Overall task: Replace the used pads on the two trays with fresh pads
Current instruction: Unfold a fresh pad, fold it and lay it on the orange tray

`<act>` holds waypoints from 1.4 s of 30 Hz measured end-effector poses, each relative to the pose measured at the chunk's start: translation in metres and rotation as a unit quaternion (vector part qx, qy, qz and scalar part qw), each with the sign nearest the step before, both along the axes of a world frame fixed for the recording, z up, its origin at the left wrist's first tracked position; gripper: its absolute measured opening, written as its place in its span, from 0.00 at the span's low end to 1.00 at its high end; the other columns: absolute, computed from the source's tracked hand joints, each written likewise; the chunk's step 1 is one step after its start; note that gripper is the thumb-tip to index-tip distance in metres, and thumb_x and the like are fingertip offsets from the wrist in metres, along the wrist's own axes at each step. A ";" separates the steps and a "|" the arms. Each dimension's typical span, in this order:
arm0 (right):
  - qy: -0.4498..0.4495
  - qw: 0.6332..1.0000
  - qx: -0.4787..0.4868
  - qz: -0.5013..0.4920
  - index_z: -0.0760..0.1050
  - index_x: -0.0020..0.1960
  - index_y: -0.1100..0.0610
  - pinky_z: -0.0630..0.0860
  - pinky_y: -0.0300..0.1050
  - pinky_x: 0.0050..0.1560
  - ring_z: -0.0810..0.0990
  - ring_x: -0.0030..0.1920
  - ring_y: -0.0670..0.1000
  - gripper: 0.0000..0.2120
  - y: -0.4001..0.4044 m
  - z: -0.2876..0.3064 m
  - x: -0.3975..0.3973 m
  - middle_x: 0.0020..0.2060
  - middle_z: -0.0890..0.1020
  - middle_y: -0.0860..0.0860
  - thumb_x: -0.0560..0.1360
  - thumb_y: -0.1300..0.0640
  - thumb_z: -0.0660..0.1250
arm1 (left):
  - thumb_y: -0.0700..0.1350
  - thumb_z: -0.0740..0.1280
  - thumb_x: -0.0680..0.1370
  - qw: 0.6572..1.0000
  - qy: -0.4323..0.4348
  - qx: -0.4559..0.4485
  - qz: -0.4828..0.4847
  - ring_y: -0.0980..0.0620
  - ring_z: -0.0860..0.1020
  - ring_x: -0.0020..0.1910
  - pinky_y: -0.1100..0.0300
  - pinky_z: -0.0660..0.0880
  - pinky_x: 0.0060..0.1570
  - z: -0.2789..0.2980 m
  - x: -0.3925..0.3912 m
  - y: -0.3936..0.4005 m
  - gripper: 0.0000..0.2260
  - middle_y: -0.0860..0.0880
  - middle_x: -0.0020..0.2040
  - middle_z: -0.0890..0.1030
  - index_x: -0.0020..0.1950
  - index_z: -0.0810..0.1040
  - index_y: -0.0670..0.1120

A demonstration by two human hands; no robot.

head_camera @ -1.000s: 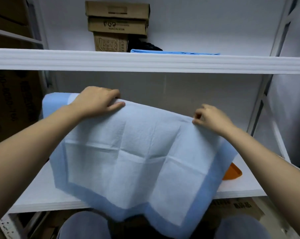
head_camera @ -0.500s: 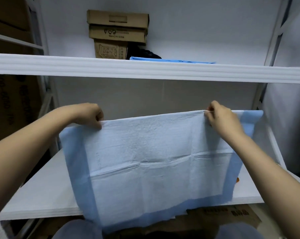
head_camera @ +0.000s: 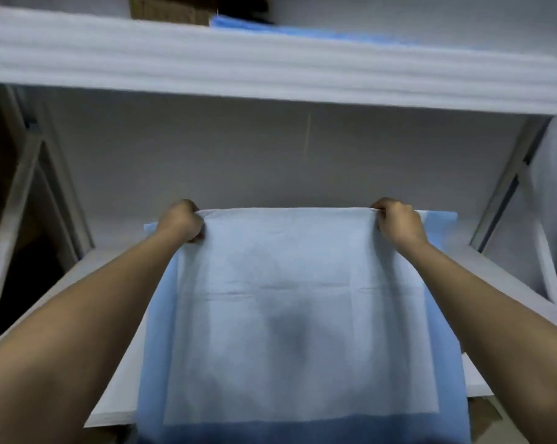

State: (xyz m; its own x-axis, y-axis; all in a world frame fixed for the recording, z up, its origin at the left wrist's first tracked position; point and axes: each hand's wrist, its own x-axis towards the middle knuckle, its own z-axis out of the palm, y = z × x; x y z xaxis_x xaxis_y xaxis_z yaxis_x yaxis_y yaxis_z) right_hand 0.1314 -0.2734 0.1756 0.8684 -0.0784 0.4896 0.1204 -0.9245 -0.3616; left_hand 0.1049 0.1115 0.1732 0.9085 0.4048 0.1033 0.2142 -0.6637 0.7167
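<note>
A large pad point(head_camera: 296, 331), white in the middle with a blue border, is spread over the lower white shelf point(head_camera: 117, 395), and its near end hangs past the shelf's front edge. My left hand point(head_camera: 181, 224) pinches the pad's far left corner. My right hand point(head_camera: 397, 221) pinches the far right corner. Both fists are closed on the far edge, deep in the shelf bay. No tray is visible; the pad covers whatever lies under it.
An upper white shelf point(head_camera: 270, 68) crosses the top, with cardboard boxes point(head_camera: 171, 9) and blue pads point(head_camera: 302, 32) on it. Metal frame uprights point(head_camera: 507, 184) stand at both sides, and a grey back wall closes the bay.
Both hands have carried the pad's far edge forward and down toward the back of the lower shelf, laying the pad flatter. The orange object at the right is now covered.
</note>
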 end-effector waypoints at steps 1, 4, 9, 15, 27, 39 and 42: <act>0.010 1.000 0.012 0.002 0.78 0.55 0.56 0.69 0.45 0.44 0.78 0.52 0.62 0.17 0.003 -0.012 0.018 0.53 0.81 0.58 0.75 0.67 0.55 | 0.35 0.60 0.72 1.000 -0.011 -0.009 0.010 0.43 0.83 0.36 0.50 0.81 0.45 -0.014 0.016 0.003 0.07 0.40 0.35 0.83 0.41 0.77 0.42; 0.042 0.998 0.044 0.005 0.78 0.55 0.56 0.68 0.43 0.43 0.78 0.50 0.61 0.17 0.008 -0.047 0.059 0.52 0.81 0.58 0.75 0.67 0.55 | 0.36 0.65 0.71 0.997 -0.033 -0.059 0.030 0.43 0.81 0.36 0.48 0.81 0.48 -0.047 0.049 0.011 0.08 0.41 0.32 0.80 0.33 0.75 0.46; 0.083 0.992 0.094 -0.001 0.78 0.55 0.55 0.67 0.42 0.44 0.77 0.49 0.60 0.16 0.019 -0.109 0.117 0.52 0.80 0.58 0.75 0.66 0.56 | 0.38 0.68 0.73 0.990 -0.023 -0.133 0.042 0.41 0.81 0.40 0.45 0.79 0.51 -0.113 0.110 0.025 0.08 0.37 0.36 0.81 0.33 0.78 0.45; 0.126 0.986 0.112 -0.020 0.78 0.58 0.56 0.67 0.41 0.46 0.78 0.54 0.60 0.17 0.030 -0.153 0.142 0.55 0.80 0.58 0.75 0.67 0.57 | 0.34 0.61 0.78 0.995 0.039 -0.087 -0.007 0.41 0.75 0.62 0.57 0.71 0.61 -0.151 0.125 0.012 0.17 0.40 0.64 0.76 0.67 0.74 0.40; 0.215 0.964 0.072 0.139 0.52 0.76 0.57 0.62 0.47 0.68 0.59 0.74 0.57 0.37 0.049 -0.181 0.147 0.76 0.53 0.55 0.73 0.63 0.67 | 0.43 0.70 0.75 0.992 0.066 0.029 -0.102 0.40 0.60 0.74 0.51 0.61 0.69 -0.183 0.130 0.020 0.38 0.40 0.77 0.50 0.78 0.51 0.43; 0.333 0.934 -0.076 0.103 0.44 0.77 0.44 0.46 0.54 0.75 0.43 0.77 0.50 0.32 0.061 -0.239 0.075 0.77 0.44 0.45 0.78 0.35 0.48 | 0.63 0.47 0.79 0.923 0.187 0.312 -0.124 0.49 0.40 0.77 0.48 0.41 0.75 -0.242 0.064 -0.016 0.29 0.52 0.79 0.42 0.78 0.45 0.56; 0.337 0.938 -0.033 0.071 0.43 0.77 0.46 0.43 0.52 0.75 0.43 0.77 0.49 0.33 0.046 -0.244 0.063 0.77 0.45 0.45 0.78 0.35 0.47 | 0.64 0.48 0.79 0.944 0.173 0.267 -0.086 0.48 0.44 0.77 0.49 0.47 0.75 -0.242 0.059 -0.001 0.28 0.52 0.79 0.43 0.77 0.46 0.58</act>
State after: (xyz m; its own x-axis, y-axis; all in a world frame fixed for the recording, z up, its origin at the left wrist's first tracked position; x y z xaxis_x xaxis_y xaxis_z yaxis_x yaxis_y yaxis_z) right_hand 0.1946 -0.2277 -0.0687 0.9819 0.0726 -0.1751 0.0085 -0.9396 -0.3422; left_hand 0.1636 0.1106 -0.0692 0.9727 0.2228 -0.0643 0.2308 -0.9569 0.1764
